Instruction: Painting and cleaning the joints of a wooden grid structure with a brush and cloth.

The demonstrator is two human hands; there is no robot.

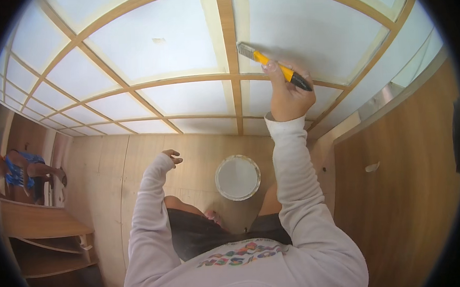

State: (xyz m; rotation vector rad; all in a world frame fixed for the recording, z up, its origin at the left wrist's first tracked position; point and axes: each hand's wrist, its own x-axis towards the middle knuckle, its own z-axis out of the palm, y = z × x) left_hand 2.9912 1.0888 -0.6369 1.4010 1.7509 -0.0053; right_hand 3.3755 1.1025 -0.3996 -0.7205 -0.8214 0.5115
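Observation:
My right hand is closed around a paintbrush with a yellow and black handle. The bristle end rests against a white panel, close beside an upright wooden strip of the grid in front of me. Held low on the left, my left hand has nothing in it, its fingers loosely apart. On the floor between my knees stands a round bucket full of white paint, with drips on its rim.
Another person in blue patterned clothing is at the far left, near a doorway. A wooden shelf unit stands at the lower left. Wooden panelling rises on my right. The floor is light-coloured boards.

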